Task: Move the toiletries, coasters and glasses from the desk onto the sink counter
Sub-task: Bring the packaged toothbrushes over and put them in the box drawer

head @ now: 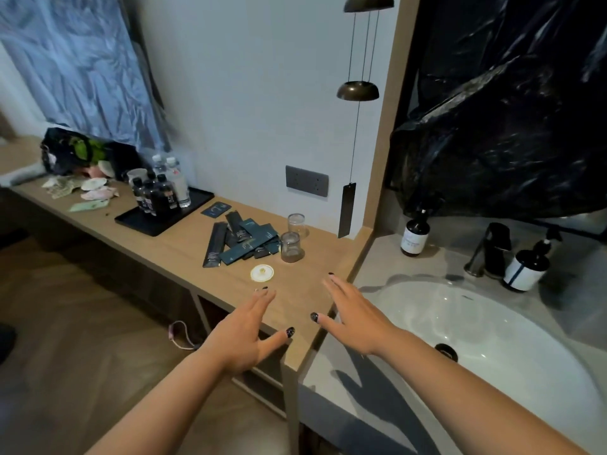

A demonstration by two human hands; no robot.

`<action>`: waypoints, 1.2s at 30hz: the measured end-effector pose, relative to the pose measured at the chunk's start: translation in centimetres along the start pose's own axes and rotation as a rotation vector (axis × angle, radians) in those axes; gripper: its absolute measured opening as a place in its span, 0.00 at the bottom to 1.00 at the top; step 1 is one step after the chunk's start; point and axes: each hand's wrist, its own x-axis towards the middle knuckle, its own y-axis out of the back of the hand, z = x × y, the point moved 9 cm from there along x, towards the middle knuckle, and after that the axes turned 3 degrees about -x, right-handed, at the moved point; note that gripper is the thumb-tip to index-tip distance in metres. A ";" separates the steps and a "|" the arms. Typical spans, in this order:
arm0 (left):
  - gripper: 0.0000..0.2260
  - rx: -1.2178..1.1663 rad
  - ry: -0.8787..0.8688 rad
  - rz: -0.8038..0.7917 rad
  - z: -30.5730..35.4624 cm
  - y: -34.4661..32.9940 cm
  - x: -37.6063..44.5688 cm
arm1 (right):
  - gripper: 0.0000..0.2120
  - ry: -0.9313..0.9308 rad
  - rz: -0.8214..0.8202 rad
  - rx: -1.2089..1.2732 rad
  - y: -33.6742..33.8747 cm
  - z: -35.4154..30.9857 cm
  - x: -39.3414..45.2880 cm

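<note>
Left hand [244,326] hovered over desk [184,247] front edge, fingers straight and spread, holding nothing. Right hand [353,315] likewise flat and spread, empty, above corner where desk met sink counter [377,257]. Toiletry packets [241,241] lay heaped mid-desk (dark sachets, overlapping). Two glasses [291,246] stood just right of heap. Round white coaster [261,273] lay near fingertips, apart from them. Basin [476,326] sat in counter.
</note>
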 end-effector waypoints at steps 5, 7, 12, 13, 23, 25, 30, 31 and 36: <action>0.37 -0.035 0.053 0.024 -2.9 1.6 4.1 | 0.34 0.007 -0.047 0.038 -0.2 0.0 6.0; 0.37 -0.035 0.057 0.047 -4.2 2.2 5.2 | 0.34 0.017 -0.053 0.038 -0.3 -0.3 8.2; 0.37 -0.081 0.090 0.066 -8.0 3.2 7.3 | 0.32 0.021 -0.052 0.074 -1.3 -1.8 12.1; 0.37 -0.086 0.095 0.065 -8.7 3.5 7.8 | 0.32 0.017 -0.053 0.081 -1.6 -2.1 12.9; 0.35 -0.187 0.080 0.029 -18.5 8.0 13.3 | 0.30 -0.104 -0.043 0.202 -4.5 -6.8 23.5; 0.35 -0.221 0.075 0.014 -20.7 9.1 14.3 | 0.30 -0.142 -0.029 0.238 -5.2 -8.1 25.7; 0.34 -0.258 0.070 -0.030 -26.2 11.7 16.6 | 0.29 -0.220 -0.002 0.322 -7.3 -11.4 30.5; 0.33 -0.266 0.073 -0.037 -27.1 12.1 17.1 | 0.29 -0.231 0.002 0.334 -7.8 -12.0 31.2; 0.27 -0.329 0.055 -0.038 -29.7 13.2 19.7 | 0.29 -0.332 -0.030 0.435 -10.6 -13.0 33.6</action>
